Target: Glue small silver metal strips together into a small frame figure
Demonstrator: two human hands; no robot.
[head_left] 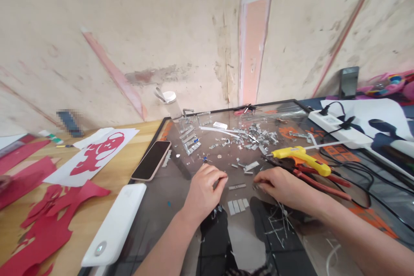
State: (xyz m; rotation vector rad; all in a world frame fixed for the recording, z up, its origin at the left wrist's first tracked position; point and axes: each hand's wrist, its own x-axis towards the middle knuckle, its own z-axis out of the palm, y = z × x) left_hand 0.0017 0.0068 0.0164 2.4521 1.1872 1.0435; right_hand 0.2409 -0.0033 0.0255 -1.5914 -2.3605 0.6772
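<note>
Over the dark glass tabletop [181, 198], my left hand [206, 189] is closed, thumb and fingertips pinched together. Whatever sits in that pinch is too small to make out. My right hand [274, 183] is also closed, its curled fingertips low over the glass, and their contents are hidden. A small flat metal strip [237, 186] lies between the two hands. Just below it, several short pale strips [238, 206] are set side by side. Thin wire scraps [280, 223] are scattered below my right hand. Beyond the hands is a loose heap of small metal pieces [258, 133].
A yellow glue gun [300, 157] and red-handled pliers [320, 181] lie at right among black cables, near a white power strip [339, 129]. At left are a phone [152, 160], a white power bank [114, 224] and red paper cutouts [48, 233]. A clear bottle [173, 108] stands behind.
</note>
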